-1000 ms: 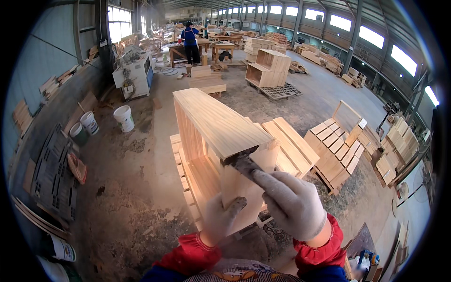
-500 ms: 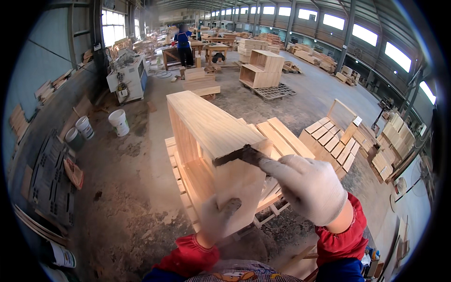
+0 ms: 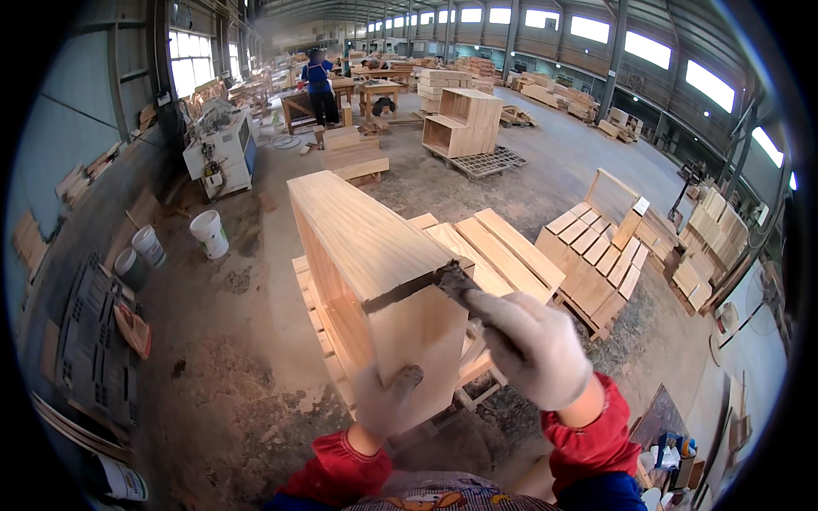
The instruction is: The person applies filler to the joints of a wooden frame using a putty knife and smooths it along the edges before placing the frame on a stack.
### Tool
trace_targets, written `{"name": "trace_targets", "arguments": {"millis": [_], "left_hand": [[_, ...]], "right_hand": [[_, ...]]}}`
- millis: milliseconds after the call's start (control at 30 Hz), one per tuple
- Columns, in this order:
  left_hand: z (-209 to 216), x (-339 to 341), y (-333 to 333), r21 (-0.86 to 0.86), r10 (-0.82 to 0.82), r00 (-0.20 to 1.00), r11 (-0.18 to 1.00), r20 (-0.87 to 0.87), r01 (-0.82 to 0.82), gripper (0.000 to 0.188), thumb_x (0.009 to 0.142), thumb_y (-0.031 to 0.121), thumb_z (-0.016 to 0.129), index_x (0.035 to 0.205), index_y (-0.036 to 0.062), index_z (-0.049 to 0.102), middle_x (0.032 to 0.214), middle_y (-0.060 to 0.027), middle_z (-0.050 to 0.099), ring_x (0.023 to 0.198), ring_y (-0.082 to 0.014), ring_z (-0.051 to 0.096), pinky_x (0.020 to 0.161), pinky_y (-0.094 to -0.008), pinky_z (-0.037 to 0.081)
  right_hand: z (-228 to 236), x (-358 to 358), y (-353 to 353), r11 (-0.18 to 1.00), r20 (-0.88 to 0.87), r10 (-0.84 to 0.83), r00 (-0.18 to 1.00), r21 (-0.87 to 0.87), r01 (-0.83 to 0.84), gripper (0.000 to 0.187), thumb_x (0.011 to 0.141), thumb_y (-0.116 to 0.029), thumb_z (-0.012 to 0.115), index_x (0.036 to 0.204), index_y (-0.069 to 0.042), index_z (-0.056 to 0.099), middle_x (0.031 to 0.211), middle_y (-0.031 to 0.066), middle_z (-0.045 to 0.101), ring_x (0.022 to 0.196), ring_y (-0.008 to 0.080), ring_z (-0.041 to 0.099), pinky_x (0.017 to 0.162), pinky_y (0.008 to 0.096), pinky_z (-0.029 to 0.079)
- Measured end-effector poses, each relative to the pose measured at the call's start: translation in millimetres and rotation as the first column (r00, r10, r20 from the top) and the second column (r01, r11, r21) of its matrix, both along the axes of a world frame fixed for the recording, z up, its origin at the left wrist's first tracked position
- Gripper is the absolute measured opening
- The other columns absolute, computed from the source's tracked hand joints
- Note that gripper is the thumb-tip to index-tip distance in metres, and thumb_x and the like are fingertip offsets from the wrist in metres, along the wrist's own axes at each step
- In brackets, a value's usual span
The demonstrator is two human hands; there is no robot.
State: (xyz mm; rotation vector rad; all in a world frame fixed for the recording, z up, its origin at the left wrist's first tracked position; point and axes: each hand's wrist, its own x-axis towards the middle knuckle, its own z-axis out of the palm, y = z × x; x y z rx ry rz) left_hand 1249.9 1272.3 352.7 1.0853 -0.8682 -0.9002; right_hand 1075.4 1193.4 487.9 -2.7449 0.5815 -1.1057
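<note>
In front of me a pale wooden box (image 3: 366,230) stands with one side open. A dark brown band (image 3: 409,288) covers the near end edge of its top board. My right hand (image 3: 541,349), in a white glove, grips a dark-smeared flat tool (image 3: 457,281), its tip at the right end of that band. I cannot make out whether it is a putty knife or a brush. Lower down, my gloved left hand (image 3: 383,400) holds the near end panel by its left edge. Its dark-stained thumb lies on the panel's face, while its other fingers are partly hidden.
Slatted wooden pieces (image 3: 503,247) lie beyond and under the box. Another slatted stack (image 3: 596,251) stands to the right. White buckets (image 3: 209,234) and a machine (image 3: 221,153) are at left. A stepped wooden cabinet (image 3: 473,123) sits on a pallet; a person (image 3: 319,85) stands farther back.
The view has shifted slightly, so the box sits a little farther left. The tool has reached the band's right end, and more of the dark band shows. My left hand keeps its hold.
</note>
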Motion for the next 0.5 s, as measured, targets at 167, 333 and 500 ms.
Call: {"name": "trace_targets", "arguments": {"millis": [167, 333, 500], "left_hand": [[2, 1, 2, 0.011, -0.011, 0.999, 1.000, -0.034, 0.011, 0.013, 0.084, 0.007, 0.056, 0.091, -0.0028, 0.062, 0.080, -0.0026, 0.062, 0.071, -0.0096, 0.057, 0.060, -0.0235, 0.045], [-1, 4, 3, 0.012, -0.030, 0.999, 0.999, -0.041, 0.031, 0.014, 0.084, 0.006, 0.056, 0.096, -0.0021, 0.061, 0.085, -0.0032, 0.062, 0.075, -0.0093, 0.057, 0.063, -0.0226, 0.046], [-2, 2, 4, 0.036, 0.003, 0.999, 0.999, -0.053, -0.001, 0.013, 0.083, 0.004, 0.058, 0.093, -0.0038, 0.060, 0.081, -0.0046, 0.062, 0.072, -0.0102, 0.058, 0.064, -0.0230, 0.047]], "right_hand": [[-25, 20, 0, 0.997, 0.130, -0.022, 0.991, 0.082, 0.011, 0.045, 0.071, 0.006, 0.056, 0.115, -0.003, 0.054, 0.081, 0.0124, 0.056, 0.067, 0.0298, 0.057, 0.058, 0.0354, 0.047], [-12, 19, -18, 1.000, 0.193, -0.010, 0.981, -0.027, 0.016, 0.045, 0.071, 0.008, 0.055, 0.115, -0.002, 0.054, 0.071, 0.0122, 0.052, 0.064, 0.0293, 0.055, 0.057, 0.0343, 0.045], [4, 9, 3, 0.999, 0.004, 0.032, 0.999, -0.035, -0.032, 0.044, 0.071, 0.003, 0.056, 0.115, -0.005, 0.055, 0.076, 0.0096, 0.053, 0.062, 0.0257, 0.056, 0.052, 0.0336, 0.045]]}}
